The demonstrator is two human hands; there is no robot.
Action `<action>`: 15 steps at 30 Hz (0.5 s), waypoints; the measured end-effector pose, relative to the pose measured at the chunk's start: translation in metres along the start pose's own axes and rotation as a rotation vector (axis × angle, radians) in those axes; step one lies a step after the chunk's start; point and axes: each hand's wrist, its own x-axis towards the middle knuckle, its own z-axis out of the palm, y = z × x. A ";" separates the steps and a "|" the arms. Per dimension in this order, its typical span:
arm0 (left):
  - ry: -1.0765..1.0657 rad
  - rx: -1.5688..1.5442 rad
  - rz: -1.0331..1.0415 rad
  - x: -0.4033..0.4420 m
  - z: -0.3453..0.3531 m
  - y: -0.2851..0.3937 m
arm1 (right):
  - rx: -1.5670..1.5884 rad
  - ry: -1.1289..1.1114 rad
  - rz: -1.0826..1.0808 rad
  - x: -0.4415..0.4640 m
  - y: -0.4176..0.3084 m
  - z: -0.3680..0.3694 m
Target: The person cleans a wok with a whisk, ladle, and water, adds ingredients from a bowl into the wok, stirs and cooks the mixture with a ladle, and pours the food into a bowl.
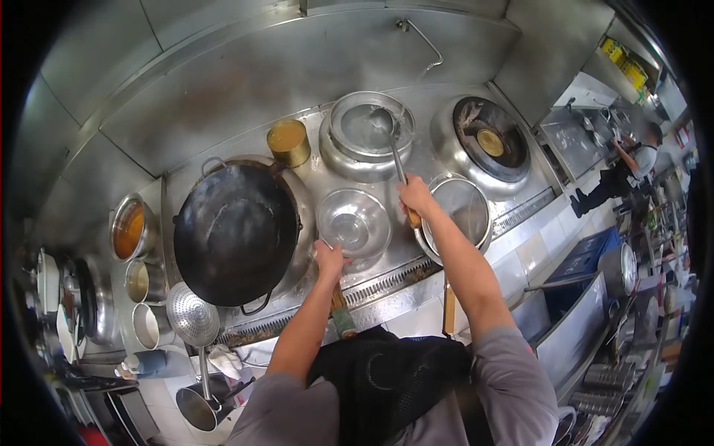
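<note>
My right hand is wrapped round the handle of a ladle, near its wooden end. The ladle's bowl is in the water of a round metal pot at the back of the range. My left hand grips the near rim of a shiny metal bowl, thumb at the edge. That bowl stands in front of the pot and appears to hold a little clear liquid. Beneath my right forearm lies a round strainer with a fine mesh.
A large dark wok sits left of the bowl. Behind it stands a yellowish tin. A perforated skimmer rests near several sauce pots at left. A tap runs above the pot. A burner and another person are at right.
</note>
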 end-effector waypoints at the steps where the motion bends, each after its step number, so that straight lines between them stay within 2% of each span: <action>1: 0.008 -0.039 -0.017 0.013 0.009 -0.004 | 0.164 -0.077 0.054 0.012 0.002 -0.002; 2: 0.018 -0.082 -0.036 0.028 0.019 -0.012 | 0.161 -0.087 0.055 0.016 0.000 -0.007; 4: 0.059 -0.118 -0.057 0.056 0.033 -0.030 | 0.587 -0.216 0.200 0.010 -0.012 -0.023; 5: 0.091 -0.148 -0.073 0.067 0.038 -0.035 | 0.576 -0.232 0.208 0.004 -0.013 -0.030; 7: 0.084 -0.200 -0.065 0.075 0.047 -0.030 | 0.766 -0.266 0.273 -0.015 -0.008 -0.048; 11: 0.012 -0.260 -0.086 0.106 0.053 -0.046 | 0.742 -0.337 0.260 -0.055 -0.017 -0.071; 13: 0.006 -0.299 -0.106 0.112 0.056 -0.042 | 0.596 -0.256 0.241 -0.076 -0.026 -0.078; 15: -0.009 -0.365 -0.139 0.109 0.060 -0.031 | 0.503 -0.275 0.210 -0.089 -0.024 -0.083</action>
